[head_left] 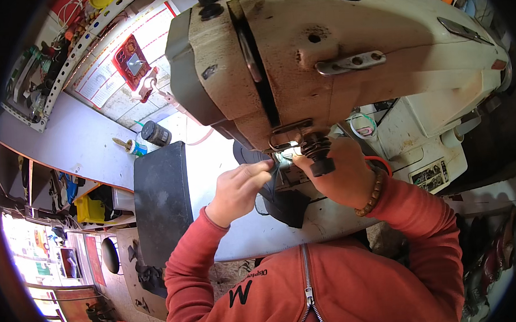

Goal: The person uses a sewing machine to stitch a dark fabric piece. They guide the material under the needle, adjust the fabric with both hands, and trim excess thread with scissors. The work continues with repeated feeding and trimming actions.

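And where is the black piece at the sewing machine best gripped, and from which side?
Probably by the near end of the black piece, coming from the person's side: it juts toward the red top, clear of the left hand and right hand, with a corner showing.

Bright glare bleaches the tabletop (pixel 206 170); edges curve into black.

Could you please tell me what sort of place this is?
Probably a sewing or shoe-repair workshop: a large sewing machine stands over the white table, dark material lies beneath its needle end, and what look like shoes are heaped at right.
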### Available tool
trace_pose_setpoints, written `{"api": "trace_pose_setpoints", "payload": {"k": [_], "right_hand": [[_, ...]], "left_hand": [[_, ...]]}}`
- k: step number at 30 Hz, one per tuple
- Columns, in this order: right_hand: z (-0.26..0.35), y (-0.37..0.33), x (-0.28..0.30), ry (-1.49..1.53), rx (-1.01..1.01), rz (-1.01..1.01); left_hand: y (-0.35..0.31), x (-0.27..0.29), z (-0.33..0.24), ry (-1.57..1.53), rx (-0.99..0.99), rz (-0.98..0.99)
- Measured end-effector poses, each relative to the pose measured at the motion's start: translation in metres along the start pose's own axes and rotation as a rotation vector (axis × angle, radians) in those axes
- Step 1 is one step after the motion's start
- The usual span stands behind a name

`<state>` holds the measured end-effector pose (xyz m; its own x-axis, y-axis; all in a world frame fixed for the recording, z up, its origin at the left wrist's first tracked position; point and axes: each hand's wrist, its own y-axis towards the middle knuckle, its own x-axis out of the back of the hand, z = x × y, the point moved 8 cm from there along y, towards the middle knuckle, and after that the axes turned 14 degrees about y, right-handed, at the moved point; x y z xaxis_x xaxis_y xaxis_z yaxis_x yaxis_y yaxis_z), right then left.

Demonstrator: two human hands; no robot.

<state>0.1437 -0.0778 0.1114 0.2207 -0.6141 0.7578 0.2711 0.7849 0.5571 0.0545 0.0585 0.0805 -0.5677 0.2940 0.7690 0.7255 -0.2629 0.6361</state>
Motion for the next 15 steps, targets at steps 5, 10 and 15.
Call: {"api": "trace_pose_setpoints", "payload": {"k": [5,10,15], "right_hand": [[-0.003,0.001,0.0,0.102,-0.04,0.008],[0.001,0.0,-0.003,-0.04,-0.02,0.057],[-0.002,0.0,-0.005,-0.016,-0.042,0.086]], "left_hand": [[-0.015,-0.012,-0.017,0.313,-0.216,-0.091],[-0.025,-0.024,-0.022,0.276,-0.165,-0.132],[-0.018,-0.018,-0.037,0.316,-0.062,-0.019]]}}
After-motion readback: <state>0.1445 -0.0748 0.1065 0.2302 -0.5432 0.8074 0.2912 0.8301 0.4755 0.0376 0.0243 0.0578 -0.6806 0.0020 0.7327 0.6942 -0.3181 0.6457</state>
